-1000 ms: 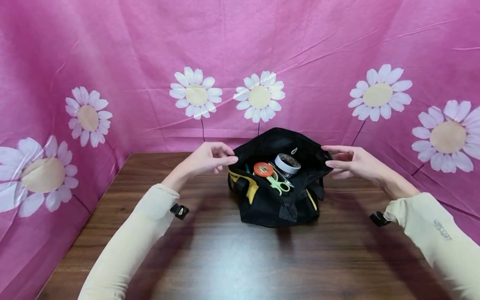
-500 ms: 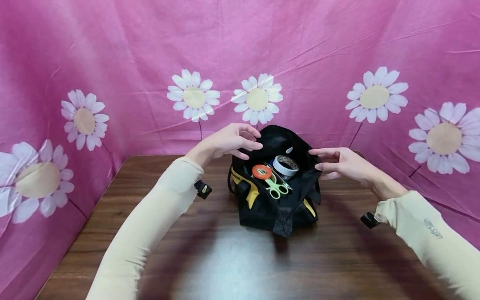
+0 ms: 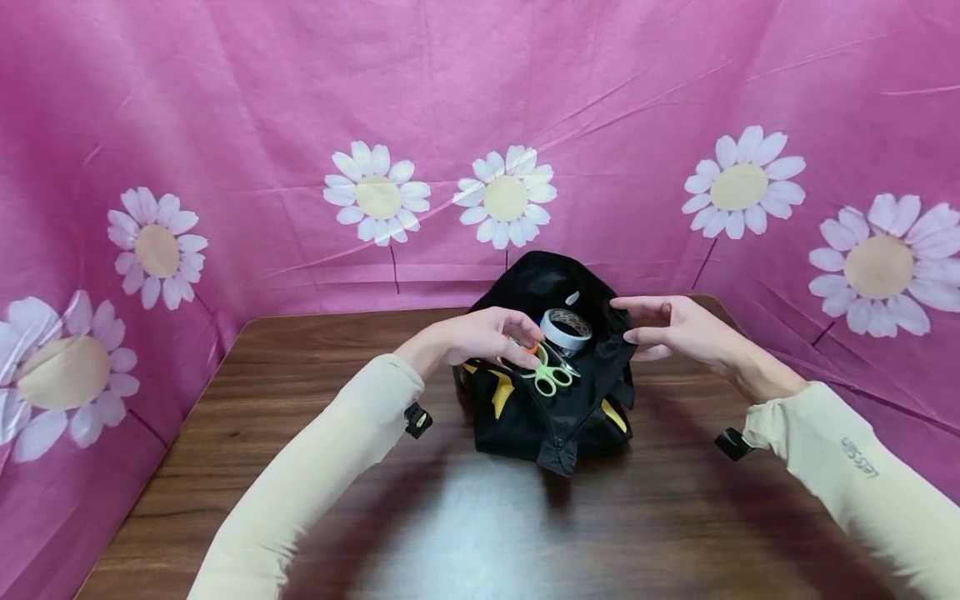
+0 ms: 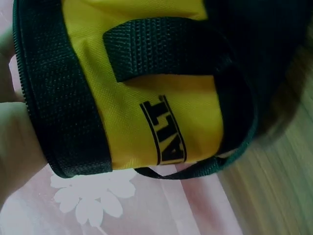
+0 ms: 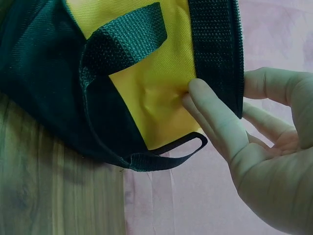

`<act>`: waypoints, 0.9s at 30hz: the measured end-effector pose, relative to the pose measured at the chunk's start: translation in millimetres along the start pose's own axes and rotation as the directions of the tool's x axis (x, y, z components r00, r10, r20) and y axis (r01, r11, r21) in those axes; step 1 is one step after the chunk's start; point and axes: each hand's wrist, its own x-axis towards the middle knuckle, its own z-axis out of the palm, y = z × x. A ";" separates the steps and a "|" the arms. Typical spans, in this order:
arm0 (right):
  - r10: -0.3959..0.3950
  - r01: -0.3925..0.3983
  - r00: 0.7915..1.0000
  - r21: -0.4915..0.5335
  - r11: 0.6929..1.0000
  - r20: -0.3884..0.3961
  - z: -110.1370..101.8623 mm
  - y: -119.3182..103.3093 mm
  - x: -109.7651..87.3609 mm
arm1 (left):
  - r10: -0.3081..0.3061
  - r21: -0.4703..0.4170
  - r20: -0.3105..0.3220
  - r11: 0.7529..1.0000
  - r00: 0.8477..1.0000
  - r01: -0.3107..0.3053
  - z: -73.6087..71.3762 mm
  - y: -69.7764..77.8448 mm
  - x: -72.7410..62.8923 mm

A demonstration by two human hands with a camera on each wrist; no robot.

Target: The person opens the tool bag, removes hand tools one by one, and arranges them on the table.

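Note:
A black and yellow tool bag (image 3: 517,429) stands unzipped on the table. My left hand (image 3: 491,337) reaches into its mouth from the left, thumb and fingers about an orange tape roll (image 3: 534,349), which they mostly cover; I cannot tell whether they grip it. Green-handled scissors (image 3: 552,381) lie right by the thumb, and a white tape roll (image 3: 566,330) sits behind them. At the bag's right rim, my right hand (image 3: 671,329) pinches the fabric. In the right wrist view, fingertips (image 5: 198,88) dent the yellow end panel (image 5: 161,105), while other fingers pass behind the zipper edge.
The brown wooden table (image 3: 337,475) extends around the bag. Behind it hangs a pink cloth (image 3: 300,83) with white daisies. A webbing handle (image 4: 161,49) loops over the bag's yellow end panel in the left wrist view.
My left hand has left the bag's left rim, passed over the opening and come down onto the orange tape roll. My right hand stays at the right rim, which has drawn slightly inward.

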 end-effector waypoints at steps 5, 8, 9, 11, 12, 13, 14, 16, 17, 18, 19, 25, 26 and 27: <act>-0.001 0.002 1.000 0.022 1.000 -0.012 -3.3 2.3 -4.1 | 0.040 0.111 0.051 0.993 0.998 -0.046 -1.3 -1.6 -4.9; 0.020 -0.018 0.999 0.066 0.998 -0.027 -5.7 2.7 -5.8 | -0.002 0.163 0.112 0.986 0.994 -0.016 -5.4 8.7 -4.9; 0.026 -0.024 0.999 0.079 0.997 -0.029 -6.1 2.8 -6.0 | -0.029 0.162 0.128 0.987 0.991 0.008 -7.2 13.6 -4.5; 0.035 -0.032 0.999 0.094 0.995 -0.030 -6.3 3.0 -6.0 | -0.076 0.141 0.130 0.988 0.989 0.057 -11.7 25.2 -2.2; 0.034 -0.031 0.999 0.097 0.995 -0.027 -5.9 3.2 -5.7 | -0.094 0.116 0.120 0.990 0.988 0.080 -14.2 31.3 -0.1; 0.030 -0.028 0.999 0.100 0.995 -0.023 -5.9 4.1 -5.4 | -0.112 0.091 0.104 0.991 0.988 0.103 -17.0 37.8 2.8; 0.026 -0.024 0.999 0.100 0.995 -0.020 -5.6 4.8 -5.1 | -0.133 0.058 0.083 0.990 0.988 0.128 -19.7 44.3 6.2; 0.016 -0.015 1.000 0.104 0.994 -0.016 -5.4 6.3 -4.7 | -0.156 -0.002 0.034 0.988 0.987 0.156 -25.3 56.2 13.1; 0.013 -0.011 1.000 0.098 0.995 -0.016 -5.8 7.0 -4.9 | -0.169 -0.027 0.012 0.985 0.986 0.169 -27.4 61.0 17.2; 0.010 -0.008 1.000 0.102 0.995 -0.016 -6.4 8.1 -5.2 | -0.188 -0.053 -0.003 0.981 0.982 0.188 -29.3 65.3 22.0; 0.008 -0.007 1.000 0.099 0.995 -0.017 -6.7 8.2 -4.9 | -0.208 -0.081 -0.016 0.975 0.978 0.206 -31.2 68.7 26.2; -0.001 0.002 1.000 0.104 0.995 -0.009 -5.7 11.6 -3.9 | -0.315 -0.302 -0.027 0.907 0.949 0.293 -31.5 62.9 57.6; -0.001 0.002 1.000 0.110 0.994 -0.005 -5.0 12.2 -3.5 | -0.332 -0.335 -0.027 0.892 0.943 0.304 -30.3 58.0 62.2; -0.003 0.003 1.000 0.111 0.994 -0.001 -4.0 12.5 -2.9 | -0.351 -0.368 -0.028 0.874 0.936 0.317 -29.1 52.2 66.4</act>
